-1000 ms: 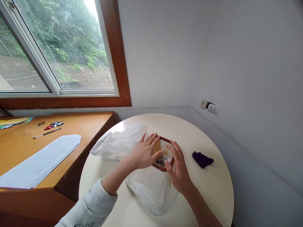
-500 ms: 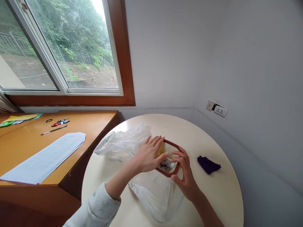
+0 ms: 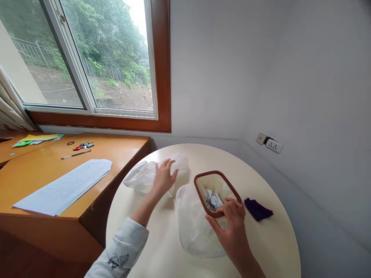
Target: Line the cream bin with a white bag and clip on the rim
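Observation:
A small waste bin with a brown rounded-square rim [image 3: 207,174] stands on the round table. A clear plastic bag [image 3: 193,227] hangs over its outside, and crumpled paper [image 3: 215,200] lies within. My right hand [image 3: 232,224] is closed on the rim's near right corner, thumb outside and fingers over the edge. Further left, my left hand [image 3: 164,178] has its fingers spread over a second crumpled clear plastic bag [image 3: 139,178]. Whether its fingertips touch that bag, I cannot tell.
A dark purple cloth [image 3: 257,209] lies on the cream round table [image 3: 269,247], right of the bin. To the left, a wooden desk [image 3: 127,144] carries paper sheets [image 3: 69,185], a pen [image 3: 75,155] and keys [image 3: 84,146]. A wall socket [image 3: 274,145] is at the right.
My left hand has left the bin and moved left to the other plastic bag. The right hand has closed on the rim, and the bin's opening is now uncovered.

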`<state>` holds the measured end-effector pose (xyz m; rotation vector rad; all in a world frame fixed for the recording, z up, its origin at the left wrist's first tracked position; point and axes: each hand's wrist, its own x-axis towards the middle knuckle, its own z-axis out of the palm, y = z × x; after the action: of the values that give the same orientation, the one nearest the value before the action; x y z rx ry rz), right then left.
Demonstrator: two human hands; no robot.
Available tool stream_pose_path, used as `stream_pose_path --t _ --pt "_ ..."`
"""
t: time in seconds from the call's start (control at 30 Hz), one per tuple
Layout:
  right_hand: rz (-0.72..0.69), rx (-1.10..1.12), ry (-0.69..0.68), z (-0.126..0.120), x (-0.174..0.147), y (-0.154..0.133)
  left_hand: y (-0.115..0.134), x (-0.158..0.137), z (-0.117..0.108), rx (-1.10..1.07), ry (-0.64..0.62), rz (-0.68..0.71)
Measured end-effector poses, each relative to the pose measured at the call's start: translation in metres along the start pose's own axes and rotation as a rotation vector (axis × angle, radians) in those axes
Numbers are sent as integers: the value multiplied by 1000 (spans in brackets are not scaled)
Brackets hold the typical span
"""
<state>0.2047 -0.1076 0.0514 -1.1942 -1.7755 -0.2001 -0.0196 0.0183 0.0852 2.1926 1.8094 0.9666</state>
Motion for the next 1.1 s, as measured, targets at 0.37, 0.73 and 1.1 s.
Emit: stream_pose_path --t 0.37,0.73,1.1 --pt "7 -93 -72 70 52 14 -88 -60 32 422 -236 -358" --pt "108 -203 -172 156 120 19 -89 -64 42 443 -151 -366" --pt "129 -216 -192 209 161 20 -92 -61 48 412 -126 -362"
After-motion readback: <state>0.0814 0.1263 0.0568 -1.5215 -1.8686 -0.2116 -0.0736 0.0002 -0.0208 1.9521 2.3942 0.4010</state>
